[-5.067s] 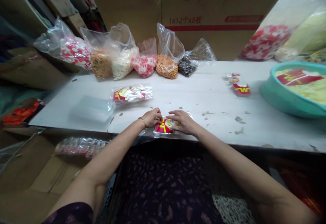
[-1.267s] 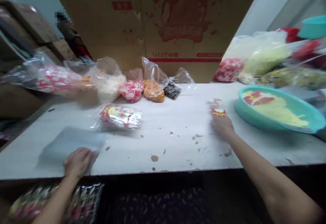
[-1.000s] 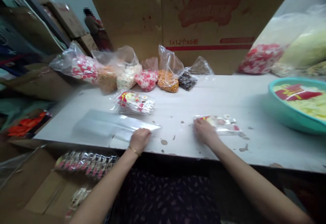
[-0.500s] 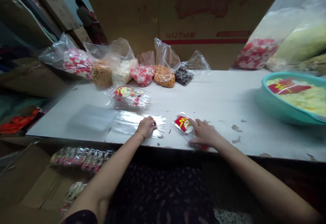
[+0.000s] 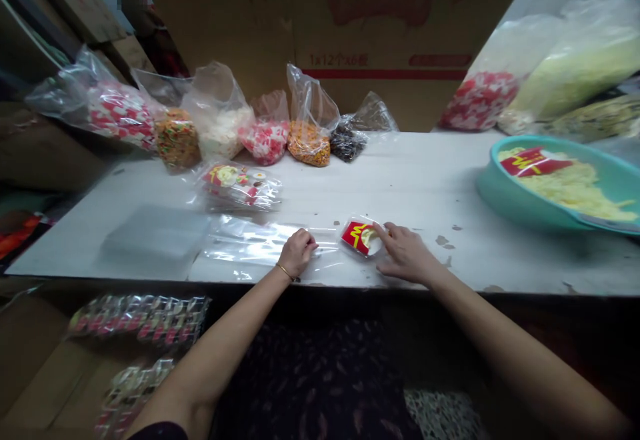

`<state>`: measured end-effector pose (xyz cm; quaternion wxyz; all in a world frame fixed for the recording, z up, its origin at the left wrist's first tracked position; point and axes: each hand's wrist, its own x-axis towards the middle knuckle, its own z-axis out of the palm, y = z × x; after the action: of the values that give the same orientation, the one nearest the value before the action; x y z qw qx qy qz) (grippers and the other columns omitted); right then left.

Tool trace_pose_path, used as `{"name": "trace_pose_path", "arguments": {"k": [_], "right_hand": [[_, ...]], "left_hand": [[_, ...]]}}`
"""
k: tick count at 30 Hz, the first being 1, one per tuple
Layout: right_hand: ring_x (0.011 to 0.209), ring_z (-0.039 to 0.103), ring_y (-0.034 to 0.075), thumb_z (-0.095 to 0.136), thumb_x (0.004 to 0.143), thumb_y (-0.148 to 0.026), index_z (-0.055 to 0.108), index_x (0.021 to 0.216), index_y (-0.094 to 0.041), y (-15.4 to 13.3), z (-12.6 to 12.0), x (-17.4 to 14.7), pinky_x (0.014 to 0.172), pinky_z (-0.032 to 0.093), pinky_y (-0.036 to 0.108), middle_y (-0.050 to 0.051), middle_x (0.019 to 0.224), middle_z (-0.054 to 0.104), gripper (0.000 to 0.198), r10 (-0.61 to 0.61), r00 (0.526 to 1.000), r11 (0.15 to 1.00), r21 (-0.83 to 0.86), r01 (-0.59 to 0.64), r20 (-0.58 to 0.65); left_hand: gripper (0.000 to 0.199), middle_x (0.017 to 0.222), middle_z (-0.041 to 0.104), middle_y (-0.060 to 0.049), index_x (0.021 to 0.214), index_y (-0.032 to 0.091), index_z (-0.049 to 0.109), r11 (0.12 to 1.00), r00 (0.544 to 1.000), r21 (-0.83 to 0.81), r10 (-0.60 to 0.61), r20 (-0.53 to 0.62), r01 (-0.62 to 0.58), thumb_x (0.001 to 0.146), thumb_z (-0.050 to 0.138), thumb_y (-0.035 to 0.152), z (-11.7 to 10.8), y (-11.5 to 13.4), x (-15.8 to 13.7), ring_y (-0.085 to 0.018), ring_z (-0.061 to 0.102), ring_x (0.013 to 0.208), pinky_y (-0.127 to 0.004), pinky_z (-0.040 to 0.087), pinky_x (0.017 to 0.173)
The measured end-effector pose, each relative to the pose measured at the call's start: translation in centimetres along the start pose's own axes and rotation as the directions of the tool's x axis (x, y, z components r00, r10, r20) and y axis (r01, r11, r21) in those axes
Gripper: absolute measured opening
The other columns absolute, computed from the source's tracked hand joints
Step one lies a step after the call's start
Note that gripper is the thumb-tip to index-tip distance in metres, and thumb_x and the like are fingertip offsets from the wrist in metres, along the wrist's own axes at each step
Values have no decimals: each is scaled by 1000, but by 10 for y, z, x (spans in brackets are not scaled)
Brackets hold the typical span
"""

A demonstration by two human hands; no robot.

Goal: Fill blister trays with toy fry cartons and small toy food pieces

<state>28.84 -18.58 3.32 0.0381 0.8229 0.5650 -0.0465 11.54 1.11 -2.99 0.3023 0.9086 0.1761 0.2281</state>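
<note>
My left hand [image 5: 297, 253] is curled closed at the right part of a clear plastic bag [image 5: 245, 241], pinching its film near the table's front edge. The bag lies flat, and its film stretches right toward a small red packet [image 5: 356, 237] with a yellow zigzag and a pale food picture. My right hand [image 5: 406, 253] is at the packet's right side, fingers apart, the index fingertip touching its edge. Whether the packet lies inside the film I cannot tell. Behind the bag sits a pile of printed packets [image 5: 243, 185] in clear wrap.
Bags of pink-and-white pieces [image 5: 123, 115], orange bits [image 5: 309, 143] and dark bits [image 5: 349, 140] line the back. A turquoise basin [image 5: 530, 203] of pale yellow shreds stands right. Left lies a stack of clear sheets [image 5: 150, 237]. Below is an open carton [image 5: 45, 360] with wrapped packs.
The view has shifted. My left hand has moved closer to the red packet, and the clear film now reaches nearer to it. My right hand stays by the packet.
</note>
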Motion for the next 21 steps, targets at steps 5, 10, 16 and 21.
{"name": "trace_pose_path", "arguments": {"k": [5,10,16,21], "right_hand": [[114,36,34,56,63,-47,19,138,-16,-6,19,0,89,33,42,18,132,34,90,-118,991,991,73,114,56],[113,37,34,56,63,-47,21,138,-18,-4,32,2,88,34,43,19,133,33,88,-150,987,986,83,144,64],[113,35,34,57,62,-46,21,138,-18,-7,28,8,88,33,43,17,133,32,88,-222,973,974,58,218,70],[112,36,35,60,61,-44,23,138,-18,-12,33,4,89,32,44,18,134,31,89,-323,945,946,47,321,49]], "left_hand": [[10,75,47,-3,70,18,46,1000,999,-5,-30,-28,30,80,43,17,16,7,-12,-14,47,70,-26,42,66],[15,108,47,-10,92,15,52,978,978,37,-207,-13,207,78,48,21,15,7,-1,-15,53,85,-27,45,74],[8,87,59,-7,76,17,60,885,896,216,-437,82,412,73,54,20,12,6,24,-18,57,81,-29,44,75],[13,75,62,-6,68,17,59,839,855,212,-517,25,501,76,48,18,19,10,28,-17,57,74,-28,44,68]]}}
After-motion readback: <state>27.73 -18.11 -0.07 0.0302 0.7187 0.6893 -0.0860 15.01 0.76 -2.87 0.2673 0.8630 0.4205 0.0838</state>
